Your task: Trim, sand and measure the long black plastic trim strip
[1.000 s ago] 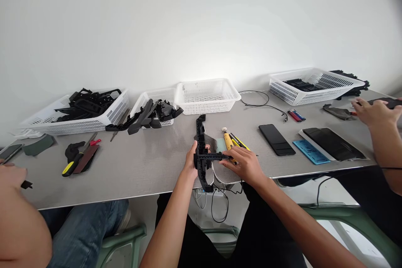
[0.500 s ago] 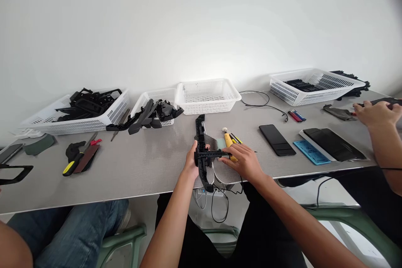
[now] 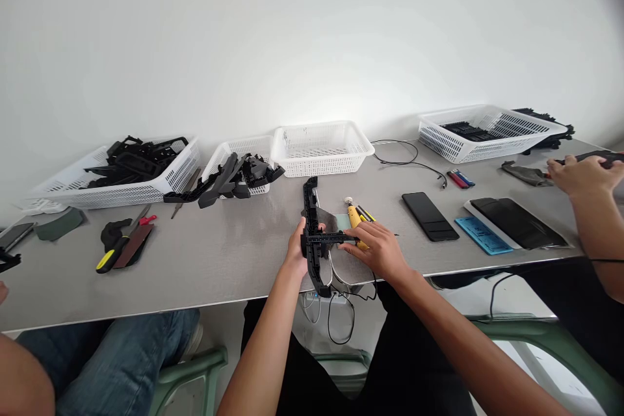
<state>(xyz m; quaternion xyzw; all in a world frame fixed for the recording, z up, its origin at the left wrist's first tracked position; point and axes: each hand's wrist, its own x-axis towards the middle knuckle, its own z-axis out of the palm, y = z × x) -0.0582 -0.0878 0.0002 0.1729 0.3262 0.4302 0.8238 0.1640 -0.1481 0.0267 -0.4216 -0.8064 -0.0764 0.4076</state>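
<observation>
- Grey metal table point(image 3: 234, 253), the landmark for all below.
- Long black plastic part point(image 3: 312, 234) lies at its near edge, middle.
- Left hand point(image 3: 296, 252) grips this part.
- Right hand point(image 3: 377, 250) pinches a black caliper point(image 3: 329, 238) across it.

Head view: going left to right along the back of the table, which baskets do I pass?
Large basket of black parts → small basket with parts spilling out → white basket with no parts showing → wide basket of black strips, all on the grey table.
</observation>
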